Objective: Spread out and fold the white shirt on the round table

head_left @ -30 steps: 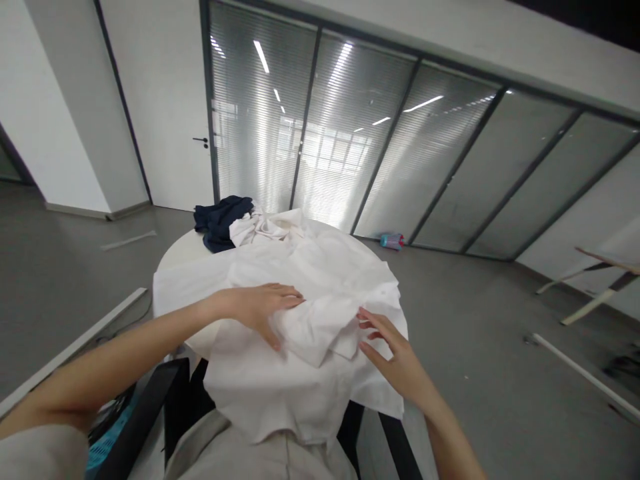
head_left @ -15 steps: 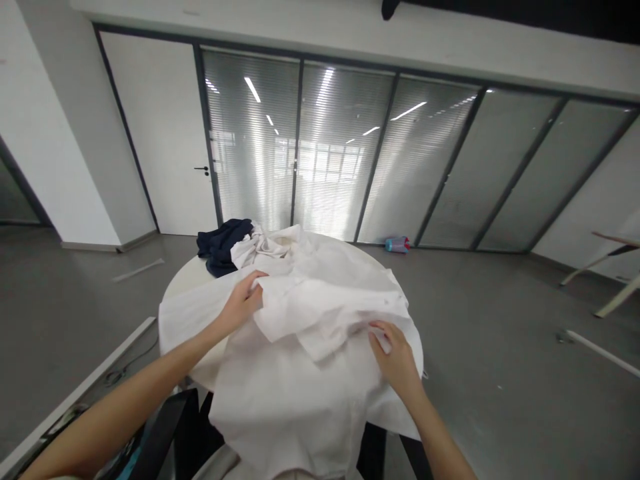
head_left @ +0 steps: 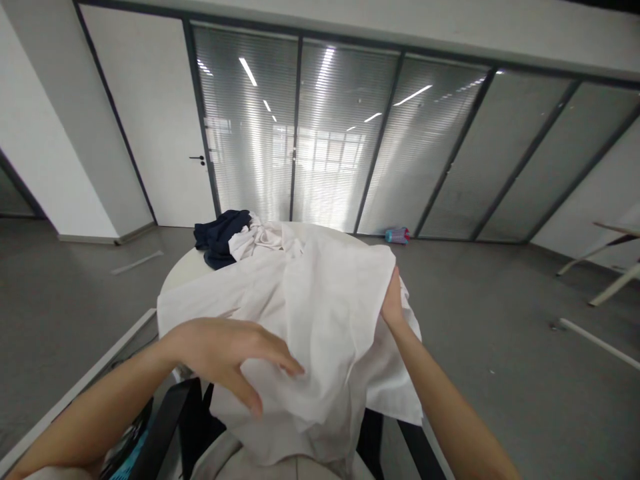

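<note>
A white shirt (head_left: 320, 300) lies spread over a round table (head_left: 186, 268), part of it hanging down the near side toward my lap. My right hand (head_left: 393, 300) has hold of its right part and lifts that edge; the cloth hides most of the fingers. Over the near left part of the shirt, my left hand (head_left: 235, 357) hovers with thumb and fingers apart, holding nothing. Behind the shirt sit a bunched dark navy cloth (head_left: 220, 237) and a crumpled off-white cloth (head_left: 257, 239).
Black chair armrests (head_left: 167, 427) flank my lap below the table. A white bar (head_left: 90, 380) lies on the floor at left. A blue and red patterned object (head_left: 397, 235) rests by the glass partition (head_left: 325, 133). Table legs (head_left: 615, 280) stand at far right.
My right hand has moved up and forward, raising the shirt's right part and drawing it flatter. My left hand has let go of the cloth and come back toward me.
</note>
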The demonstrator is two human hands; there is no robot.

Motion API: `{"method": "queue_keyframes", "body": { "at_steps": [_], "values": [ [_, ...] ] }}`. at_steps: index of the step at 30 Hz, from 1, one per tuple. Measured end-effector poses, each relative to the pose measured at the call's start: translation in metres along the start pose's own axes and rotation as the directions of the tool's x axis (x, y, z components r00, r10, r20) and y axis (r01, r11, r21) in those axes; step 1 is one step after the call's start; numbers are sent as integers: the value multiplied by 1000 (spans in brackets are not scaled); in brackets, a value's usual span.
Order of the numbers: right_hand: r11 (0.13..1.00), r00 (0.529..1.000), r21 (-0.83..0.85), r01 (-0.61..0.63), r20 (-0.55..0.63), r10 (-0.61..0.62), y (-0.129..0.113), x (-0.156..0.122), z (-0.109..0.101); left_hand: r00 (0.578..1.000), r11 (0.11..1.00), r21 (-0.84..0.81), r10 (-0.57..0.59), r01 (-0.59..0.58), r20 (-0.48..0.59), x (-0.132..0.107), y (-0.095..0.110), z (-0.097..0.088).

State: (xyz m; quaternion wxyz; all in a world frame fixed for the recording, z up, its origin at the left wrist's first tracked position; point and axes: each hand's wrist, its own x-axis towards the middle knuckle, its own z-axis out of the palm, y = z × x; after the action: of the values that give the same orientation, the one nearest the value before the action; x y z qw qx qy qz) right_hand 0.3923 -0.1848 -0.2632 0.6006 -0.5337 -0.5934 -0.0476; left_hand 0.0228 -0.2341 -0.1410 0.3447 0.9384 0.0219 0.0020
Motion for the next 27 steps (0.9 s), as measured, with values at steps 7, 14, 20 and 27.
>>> {"method": "queue_keyframes", "body": {
  "at_steps": [7, 14, 20, 27],
  "values": [
    [839, 660, 65, 541, 585, -471, -76, -62, 22, 683, 958, 79, -137, 275, -717, 32, -122, -57],
    [919, 709, 75, 386, 614, -347, -87, -78, 19, 718, 846, 296, -139, 444, -682, 118, -195, -99],
    [941, 679, 109, 319, 667, -307, -92, -75, 13, 752, 825, 430, 9, 367, -659, 209, -170, -106],
    [945, 679, 132, 300, 666, -309, -88, -76, 14, 758, 830, 424, 3, 362, -652, 233, -142, -102]
  ]
}}
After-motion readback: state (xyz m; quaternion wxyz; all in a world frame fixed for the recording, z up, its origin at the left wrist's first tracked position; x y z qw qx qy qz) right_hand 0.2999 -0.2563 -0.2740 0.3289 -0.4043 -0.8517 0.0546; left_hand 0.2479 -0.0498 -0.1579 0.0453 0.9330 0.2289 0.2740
